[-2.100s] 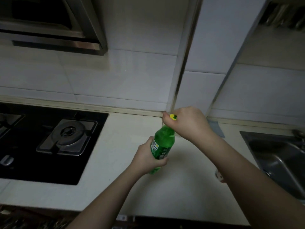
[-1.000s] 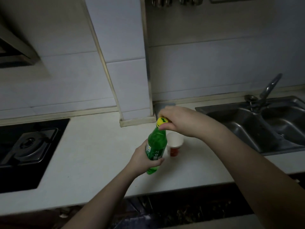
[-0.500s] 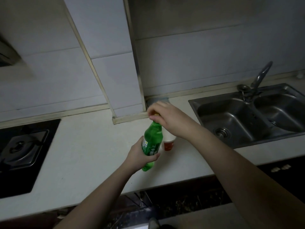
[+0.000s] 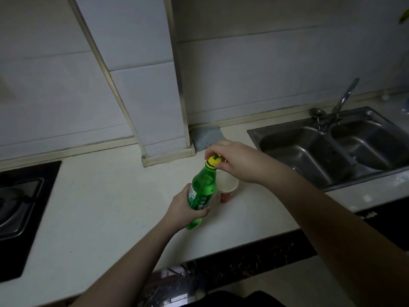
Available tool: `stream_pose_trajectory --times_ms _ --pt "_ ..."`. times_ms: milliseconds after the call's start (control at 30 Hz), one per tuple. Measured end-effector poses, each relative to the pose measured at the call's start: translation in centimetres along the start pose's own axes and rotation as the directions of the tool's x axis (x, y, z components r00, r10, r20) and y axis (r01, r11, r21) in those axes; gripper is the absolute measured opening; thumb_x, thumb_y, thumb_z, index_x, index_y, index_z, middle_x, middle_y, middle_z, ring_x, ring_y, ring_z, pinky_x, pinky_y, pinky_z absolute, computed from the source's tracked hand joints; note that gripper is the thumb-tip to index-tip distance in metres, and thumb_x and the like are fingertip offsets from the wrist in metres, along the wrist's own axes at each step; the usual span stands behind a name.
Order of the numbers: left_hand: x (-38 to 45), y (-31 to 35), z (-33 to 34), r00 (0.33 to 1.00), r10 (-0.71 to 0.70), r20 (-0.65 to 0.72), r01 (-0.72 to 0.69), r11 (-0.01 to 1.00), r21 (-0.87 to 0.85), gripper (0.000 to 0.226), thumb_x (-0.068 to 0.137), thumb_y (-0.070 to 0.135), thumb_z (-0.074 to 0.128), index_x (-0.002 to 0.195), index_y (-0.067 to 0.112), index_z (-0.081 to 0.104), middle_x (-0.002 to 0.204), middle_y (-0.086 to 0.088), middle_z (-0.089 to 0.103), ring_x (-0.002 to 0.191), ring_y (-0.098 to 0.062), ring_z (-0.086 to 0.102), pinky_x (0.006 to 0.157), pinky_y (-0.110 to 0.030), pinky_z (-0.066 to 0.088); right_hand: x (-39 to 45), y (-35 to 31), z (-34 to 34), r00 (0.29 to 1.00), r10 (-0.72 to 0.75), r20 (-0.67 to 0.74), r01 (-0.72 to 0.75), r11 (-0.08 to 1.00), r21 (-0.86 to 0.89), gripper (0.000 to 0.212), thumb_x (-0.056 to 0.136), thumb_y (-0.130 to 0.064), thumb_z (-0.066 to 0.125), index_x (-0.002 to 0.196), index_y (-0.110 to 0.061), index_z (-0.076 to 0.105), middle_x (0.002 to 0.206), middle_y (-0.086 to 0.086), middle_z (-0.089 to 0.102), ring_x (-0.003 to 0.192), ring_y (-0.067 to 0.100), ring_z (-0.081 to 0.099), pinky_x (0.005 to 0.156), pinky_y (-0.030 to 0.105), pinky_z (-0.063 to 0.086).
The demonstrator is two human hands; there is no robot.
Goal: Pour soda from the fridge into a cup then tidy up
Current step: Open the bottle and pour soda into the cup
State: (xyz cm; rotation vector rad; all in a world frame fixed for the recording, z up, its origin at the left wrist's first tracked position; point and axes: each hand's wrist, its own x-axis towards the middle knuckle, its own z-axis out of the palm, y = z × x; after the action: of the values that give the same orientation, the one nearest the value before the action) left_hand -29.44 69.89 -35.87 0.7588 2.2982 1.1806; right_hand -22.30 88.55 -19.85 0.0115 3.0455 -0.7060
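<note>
Nothing readable from here.
The bottle point(image 4: 202, 191) has a label with white marks and a yellow patch, too blurred and dim to make out.

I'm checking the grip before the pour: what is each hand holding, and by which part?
The left hand grips the green plastic soda bottle around its labelled middle. The right hand pinches the bottle's yellow screw cap with its fingers.

Two bare forearms reach in from the near edge, no sleeves showing on either up to the frame's border. The left hand point(image 4: 183, 207) and the right hand point(image 4: 239, 161) wear no gloves, rings, watch or bands. At the near bottom edge, dark clothing shows as a blurred dark patch.
</note>
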Motion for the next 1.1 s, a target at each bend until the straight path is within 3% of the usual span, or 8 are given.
stream_pose_trajectory --times_ms 133,300,500,633,767,933,1100 --pt "0.5 -0.4 0.0 1.0 -0.009 0.007 0.008 1.0 0.008 0.065 0.062 0.03 0.088 0.117 0.029 0.055 0.1 0.011 0.068 0.089 0.003 0.063 0.073 -0.019 0.051 0.3 1.2 0.8 0.998 -0.061 -0.023 0.061 0.998 -0.002 0.019 0.089 -0.026 0.063 0.106 -0.026 0.055 0.102 -0.009 0.05 0.091 0.012 0.05 0.079 0.033 0.045" --pt "1.1 -0.5 0.5 0.998 -0.056 -0.017 0.056 0.998 0.004 0.066 0.062 0.03 0.088 0.119 0.028 0.055 0.103 0.01 0.068 0.091 -0.001 0.064 0.076 -0.023 0.053 1.8 3.8 1.5 0.994 -0.099 -0.052 0.102 0.993 0.066 0.02 0.089 -0.027 0.061 0.108 -0.026 0.056 0.103 -0.006 0.054 0.089 0.013 0.052 0.079 0.037 0.047" --pt "1.1 -0.2 1.2 0.984 -0.163 -0.071 0.168 0.984 0.067 0.056 0.062 0.029 0.088 0.109 0.025 0.056 0.095 0.012 0.067 0.085 -0.002 0.062 0.067 -0.013 0.048 2.2 7.8 1.5 0.991 -0.106 -0.076 0.127 0.921 0.369 0.028 0.088 -0.021 0.065 0.113 -0.032 0.058 0.107 -0.012 0.058 0.094 0.003 0.057 0.081 0.017 0.047" --pt "0.9 0.0 1.8 0.969 -0.226 -0.096 0.237 0.962 0.133 0.055 0.064 0.026 0.086 0.108 0.025 0.055 0.093 0.009 0.067 0.082 -0.01 0.064 0.061 -0.008 0.043 2.2 11.8 2.8 0.998 0.031 -0.053 0.008 0.796 0.606 0.026 0.086 -0.015 0.069 0.107 -0.029 0.061 0.104 -0.005 0.064 0.092 0.001 0.061 0.085 0.017 0.049" --pt "0.8 0.0 2.6 0.956 -0.276 -0.103 0.291 0.938 0.19 0.058 0.064 0.024 0.086 0.113 0.024 0.055 0.092 0.01 0.065 0.081 -0.011 0.063 0.06 -0.006 0.041 2.5 14.6 4.8 0.995 0.095 -0.01 -0.062 0.723 0.688 0.024 0.086 -0.014 0.069 0.103 -0.029 0.061 0.102 -0.002 0.068 0.086 0.001 0.065 0.076 0.009 0.046" --pt "0.6 -0.4 3.5 0.932 -0.34 -0.122 0.36 0.904 0.23 0.06 0.06 0.024 0.086 0.113 0.021 0.056 0.092 0.009 0.064 0.082 -0.013 0.063 0.06 -0.009 0.04 3.1 16.8 7.7 0.994 0.099 0.048 -0.104 0.7 0.706 0.025 0.087 -0.016 0.068 0.096 -0.038 0.06 0.1 -0.002 0.068 0.088 0.009 0.066 0.081 0.023 0.049" --pt "0.5 -0.4 3.9 0.91 -0.391 -0.134 0.414 0.871 0.267 0.059 0.061 0.023 0.084 0.113 0.02 0.056 0.09 0.009 0.063 0.079 -0.013 0.061 0.058 -0.013 0.041 3.4 18.5 10.0 0.983 0.165 0.087 -0.174 0.648 0.741 0.018 0.087 -0.017 0.067 0.1 -0.028 0.063 0.101 0.001 0.067 0.091 0.017 0.067 0.086 0.033 0.05"
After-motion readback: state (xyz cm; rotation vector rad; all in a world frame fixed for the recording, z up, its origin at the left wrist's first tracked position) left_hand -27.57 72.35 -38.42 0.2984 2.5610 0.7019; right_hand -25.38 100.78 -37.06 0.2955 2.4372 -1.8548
